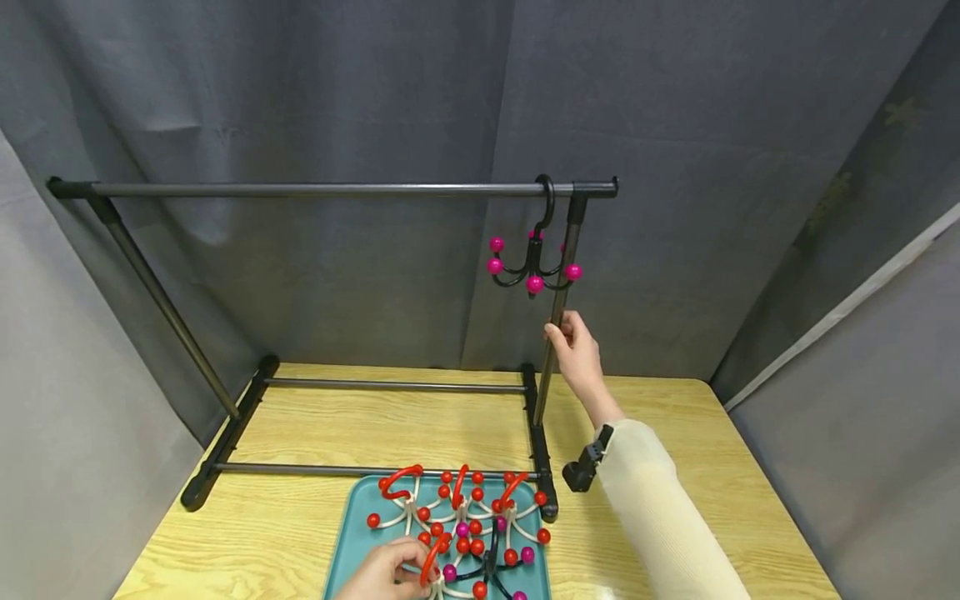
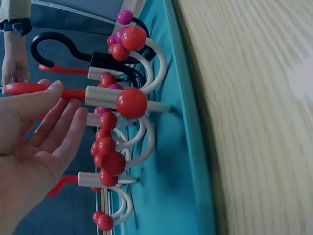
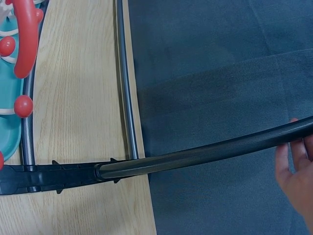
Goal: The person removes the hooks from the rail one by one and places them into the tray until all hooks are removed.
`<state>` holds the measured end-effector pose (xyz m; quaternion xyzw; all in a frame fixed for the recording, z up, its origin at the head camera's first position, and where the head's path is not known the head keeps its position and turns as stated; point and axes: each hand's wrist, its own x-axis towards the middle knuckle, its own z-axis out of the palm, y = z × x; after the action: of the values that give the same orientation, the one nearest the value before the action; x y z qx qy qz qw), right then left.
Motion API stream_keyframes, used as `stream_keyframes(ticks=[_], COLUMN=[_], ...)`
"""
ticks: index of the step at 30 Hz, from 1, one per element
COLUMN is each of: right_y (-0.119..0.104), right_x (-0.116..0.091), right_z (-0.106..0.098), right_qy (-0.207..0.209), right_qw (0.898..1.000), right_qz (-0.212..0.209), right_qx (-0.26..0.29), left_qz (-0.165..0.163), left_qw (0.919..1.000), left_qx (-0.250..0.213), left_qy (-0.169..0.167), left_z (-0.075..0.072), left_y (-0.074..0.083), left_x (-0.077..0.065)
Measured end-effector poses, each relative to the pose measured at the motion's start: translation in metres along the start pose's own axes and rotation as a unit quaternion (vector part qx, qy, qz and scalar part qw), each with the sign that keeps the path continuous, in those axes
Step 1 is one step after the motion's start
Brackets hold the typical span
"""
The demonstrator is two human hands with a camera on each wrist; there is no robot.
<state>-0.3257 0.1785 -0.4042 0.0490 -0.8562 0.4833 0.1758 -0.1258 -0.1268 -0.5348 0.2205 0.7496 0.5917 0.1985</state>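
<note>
My left hand (image 1: pixel 386 571) pinches the red hook of a white-armed hook hanger (image 2: pixel 100 96) with red ball tips, low over the front of a teal tray (image 1: pixel 343 533). In the left wrist view, thumb and fingers meet on that hook. My right hand (image 1: pixel 581 360) grips the right upright post (image 3: pixel 215 151) of a dark metal garment rack (image 1: pixel 322 190), thumb in front and fingers behind. From the rack's top bar, near its right end, hangs a black hook hanger (image 1: pixel 533 258) with magenta balls.
More white hangers with red hooks lie crowded in the tray, along with another black hanger (image 1: pixel 491 560). The rack's lower bars (image 1: pixel 397 385) cross the wooden table (image 1: pixel 675 433). Grey curtains (image 1: pixel 337 275) stand behind and at the sides.
</note>
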Motion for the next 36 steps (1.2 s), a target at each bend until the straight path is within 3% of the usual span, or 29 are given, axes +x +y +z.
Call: stream_keyframes(ticks=[7,10,13,15,21,26,36], right_y=[-0.001,-0.001,-0.001,-0.002,-0.004,-0.002,-0.002], right_x=[0.001,0.000,-0.001,-0.002,-0.002,-0.002,-0.002], right_z=[0.001,0.002,0.002,0.002,0.002,0.003,-0.001], right_qy=[-0.004,-0.004,-0.003,-0.003,-0.002,-0.004,0.001], right_qw=[1.000,1.000,1.000,1.000,1.000,1.000,1.000], right_qz=[0.004,0.003,0.002,0.006,0.008,0.005,0.006], right_qx=[0.006,0.005,0.003,0.005,0.011,0.005,0.008], left_qz=[-0.012,-0.025,-0.006,0.013,0.023,0.059,0.137], left_qw=[0.9998,0.9987,0.9953,0.9905,0.9803,0.9634,0.9350], left_qx=[0.007,0.041,0.097,0.135,0.186,0.246,0.282], left_qy=[-0.016,-0.016,0.003,0.025,0.062,0.089,0.166], left_z=[0.000,-0.005,-0.013,-0.020,-0.038,-0.048,-0.053], left_y=[0.000,0.005,0.015,0.024,0.064,0.095,0.145], left_x=[0.001,0.000,0.001,0.004,0.018,0.033,0.072])
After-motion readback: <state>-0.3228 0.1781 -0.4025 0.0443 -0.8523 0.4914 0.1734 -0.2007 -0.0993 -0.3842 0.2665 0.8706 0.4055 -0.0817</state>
